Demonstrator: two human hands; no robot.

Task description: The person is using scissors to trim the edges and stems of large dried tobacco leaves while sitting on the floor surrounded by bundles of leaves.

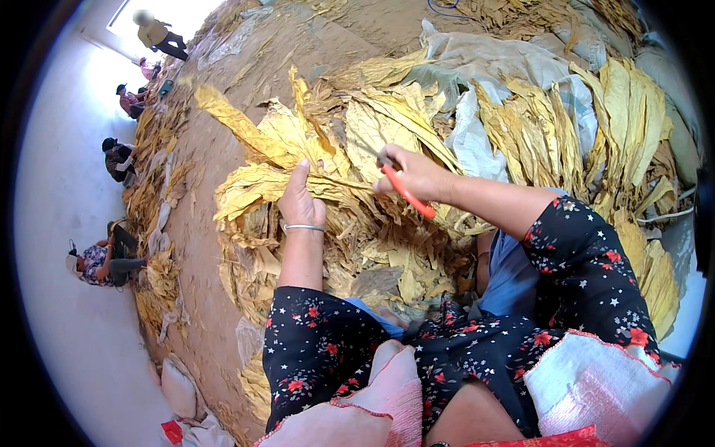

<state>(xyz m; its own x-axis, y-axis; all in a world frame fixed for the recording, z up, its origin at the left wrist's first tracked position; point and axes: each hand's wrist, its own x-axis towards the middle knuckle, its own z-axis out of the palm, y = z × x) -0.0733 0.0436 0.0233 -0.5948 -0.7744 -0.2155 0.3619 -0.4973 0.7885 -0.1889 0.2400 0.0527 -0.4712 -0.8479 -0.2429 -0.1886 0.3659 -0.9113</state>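
My left hand (300, 200), with a silver bangle on the wrist, grips a bunch of dry yellow leaves (257, 182) that fan out to the left. My right hand (413, 173) is closed on a pair of red-handled shears (406, 192) whose tip meets the leaf stems just right of my left hand. Both forearms come out of dark flowered sleeves. A loose heap of cut yellow leaves (387, 261) lies under my hands.
White sacks (514, 67) and a stack of long yellow leaves (618, 127) lie to the right. Several people (104, 257) sit along a row of leaf piles by the white wall on the left. Brown floor (201, 246) runs between.
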